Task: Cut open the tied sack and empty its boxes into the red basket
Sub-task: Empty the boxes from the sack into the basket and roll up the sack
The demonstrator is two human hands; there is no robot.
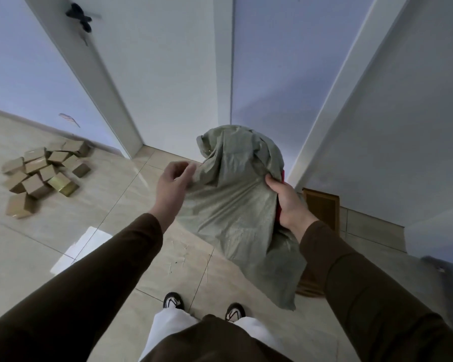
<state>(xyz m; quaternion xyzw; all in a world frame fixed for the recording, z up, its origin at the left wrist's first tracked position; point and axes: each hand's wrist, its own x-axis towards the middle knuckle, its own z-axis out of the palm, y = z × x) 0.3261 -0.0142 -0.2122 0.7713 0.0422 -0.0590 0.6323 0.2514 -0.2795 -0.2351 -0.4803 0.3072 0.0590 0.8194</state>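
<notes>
A grey-green woven sack (pixel 236 205) is draped in front of me, bulging at its far end and hanging limp toward my feet. My right hand (pixel 288 202) grips a fold of it on the right side; a sliver of red (pixel 279 210) shows under that hand, most likely the red basket, which the sack otherwise hides. My left hand (pixel 174 186) hovers at the sack's left edge with fingers curled and apart, holding nothing. A pile of several small cardboard boxes (pixel 41 176) lies on the floor at the far left.
I stand on beige tiles in a corner of white doors and walls. A brown cardboard piece (pixel 322 207) leans behind the sack on the right. A white sheet (pixel 81 249) lies on the floor at my left. My shoes (pixel 173 301) are just below the sack.
</notes>
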